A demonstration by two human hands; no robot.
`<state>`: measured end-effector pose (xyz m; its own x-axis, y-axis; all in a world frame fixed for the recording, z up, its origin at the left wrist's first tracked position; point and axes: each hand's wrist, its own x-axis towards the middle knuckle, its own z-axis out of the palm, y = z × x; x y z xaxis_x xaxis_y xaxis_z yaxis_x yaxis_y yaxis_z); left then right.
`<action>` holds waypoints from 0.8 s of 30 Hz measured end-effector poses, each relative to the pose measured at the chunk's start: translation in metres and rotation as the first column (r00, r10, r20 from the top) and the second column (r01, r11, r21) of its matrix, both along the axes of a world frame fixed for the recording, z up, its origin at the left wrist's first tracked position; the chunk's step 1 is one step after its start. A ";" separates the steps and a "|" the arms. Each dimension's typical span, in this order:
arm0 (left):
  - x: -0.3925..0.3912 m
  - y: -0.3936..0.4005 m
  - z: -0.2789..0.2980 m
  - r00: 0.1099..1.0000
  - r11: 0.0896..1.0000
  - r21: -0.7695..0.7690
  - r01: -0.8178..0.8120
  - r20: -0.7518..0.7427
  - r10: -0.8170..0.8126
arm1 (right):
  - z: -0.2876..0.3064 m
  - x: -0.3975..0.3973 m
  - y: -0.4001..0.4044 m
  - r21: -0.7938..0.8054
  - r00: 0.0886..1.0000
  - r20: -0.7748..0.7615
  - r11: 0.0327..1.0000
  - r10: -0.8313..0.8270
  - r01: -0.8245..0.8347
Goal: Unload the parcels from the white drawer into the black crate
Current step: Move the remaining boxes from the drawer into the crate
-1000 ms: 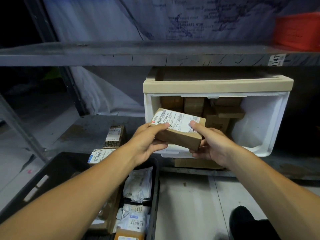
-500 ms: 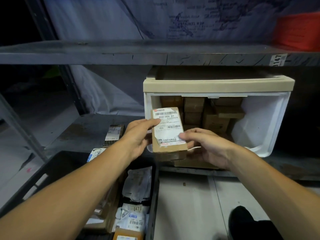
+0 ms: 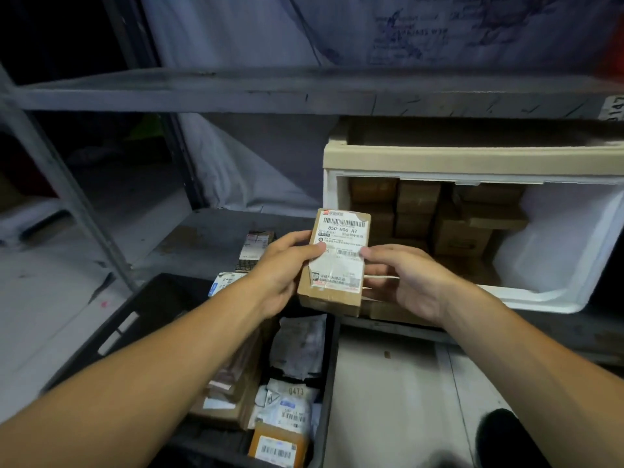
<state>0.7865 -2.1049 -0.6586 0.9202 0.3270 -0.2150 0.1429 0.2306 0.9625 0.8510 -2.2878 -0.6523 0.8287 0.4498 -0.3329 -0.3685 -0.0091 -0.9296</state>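
Observation:
A small cardboard parcel [image 3: 337,265] with a white shipping label is held between both hands above the far end of the black crate [image 3: 141,319]. My left hand [image 3: 287,265] grips its left edge, thumb on the label. My right hand [image 3: 405,278] holds its right edge, fingers curled underneath. Behind them, the white drawer [image 3: 557,251] with a beige rim lies open towards me on the lower shelf, with several brown boxes [image 3: 449,228] stacked inside at its left and middle. The crate holds several parcels and white mailer bags [image 3: 293,396].
A grey metal shelf board [image 3: 236,92] runs overhead. Two small parcels [image 3: 256,248] lie on the lower shelf left of the drawer. A slanted metal upright [image 3: 67,194] stands at the left. A dark shoe [image 3: 503,437] shows on the pale floor at bottom right.
The parcel was turned from lying crosswise to standing lengthwise with its label facing me, and it came slightly left and down from the drawer's mouth. Both hands shifted their hold on its edges.

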 end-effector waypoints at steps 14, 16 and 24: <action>-0.053 0.116 -0.013 0.968 0.966 0.125 -0.227 -0.083 0.238 | -0.033 -0.020 0.138 0.028 0.982 -0.108 0.988 0.157 -0.155; -0.057 0.138 -0.021 0.953 0.953 0.138 -0.270 -0.104 0.285 | -0.040 -0.024 0.163 0.015 0.978 -0.116 0.985 0.174 -0.174; -0.075 0.221 -0.064 0.915 0.934 0.109 -0.340 -0.192 0.356 | -0.071 -0.043 0.255 -0.056 0.969 -0.165 0.979 0.183 -0.194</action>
<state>0.7120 -1.8836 -0.7224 0.6833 0.6401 -0.3511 0.2623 0.2336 0.9363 0.8083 -2.0330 -0.7235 0.6654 0.5636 -0.4896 -0.4960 -0.1564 -0.8541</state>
